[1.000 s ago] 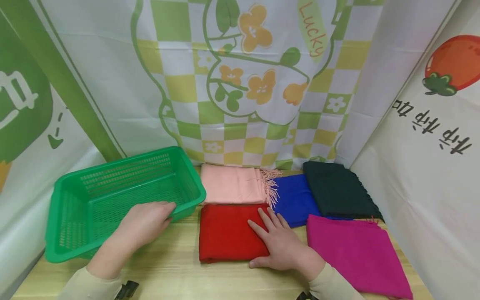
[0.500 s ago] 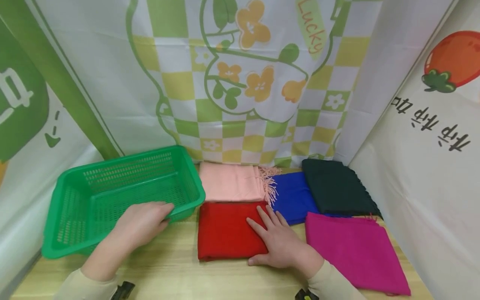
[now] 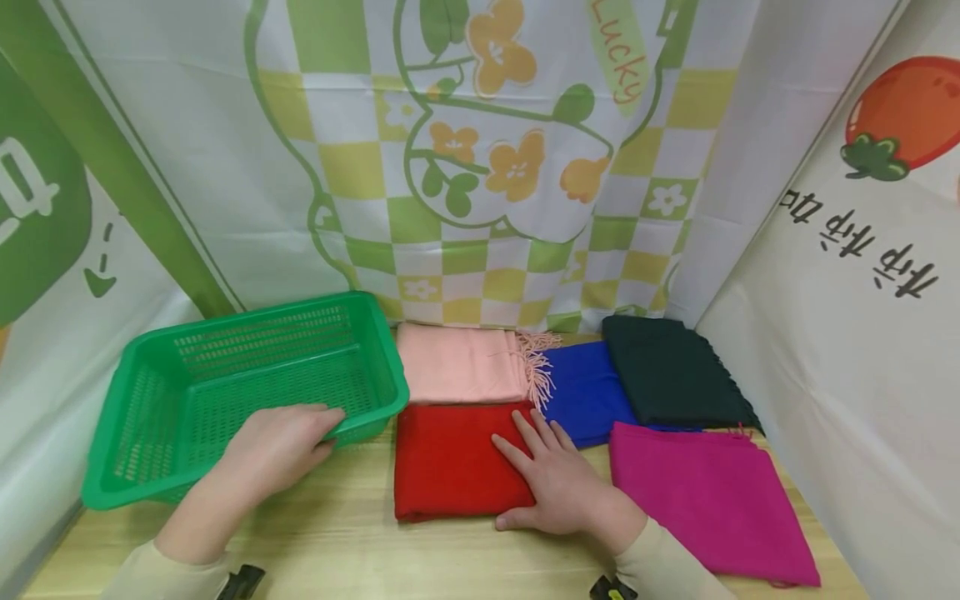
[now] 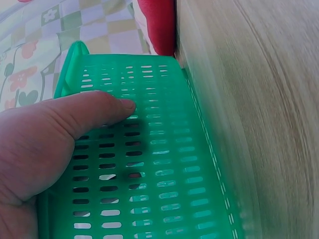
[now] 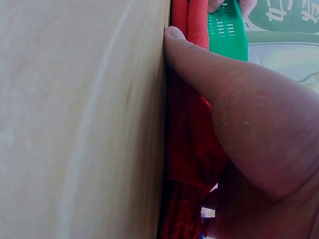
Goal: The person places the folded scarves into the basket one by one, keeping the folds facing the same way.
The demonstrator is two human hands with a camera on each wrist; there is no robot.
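Observation:
A green slotted plastic basket (image 3: pixel 247 321) stands on the wooden table's left side. My left hand (image 3: pixel 300 429) holds its near wall, with fingers over the rim and the thumb (image 4: pixel 99 109) on the outer side of the basket (image 4: pixel 164 169). A folded red cloth (image 3: pixel 450 462) lies just right of the basket. My right hand (image 3: pixel 540 467) rests flat on the cloth's right part with fingers straight. Its thumb (image 5: pixel 209 59) lies along the near edge of the red cloth (image 5: pixel 187 144), against the table (image 5: pixel 84 124).
Behind the red cloth lies a pink fringed cloth (image 3: pixel 457 371), then a blue one (image 3: pixel 585 392) and a dark green one (image 3: pixel 667 375). A magenta cloth (image 3: pixel 705 492) is at the front right. Printed fabric backdrops close the back and both sides. Bare table (image 3: pixel 360 533) shows in front.
The head view has drifted slightly. Both hands, the basket and the cloths keep their places.

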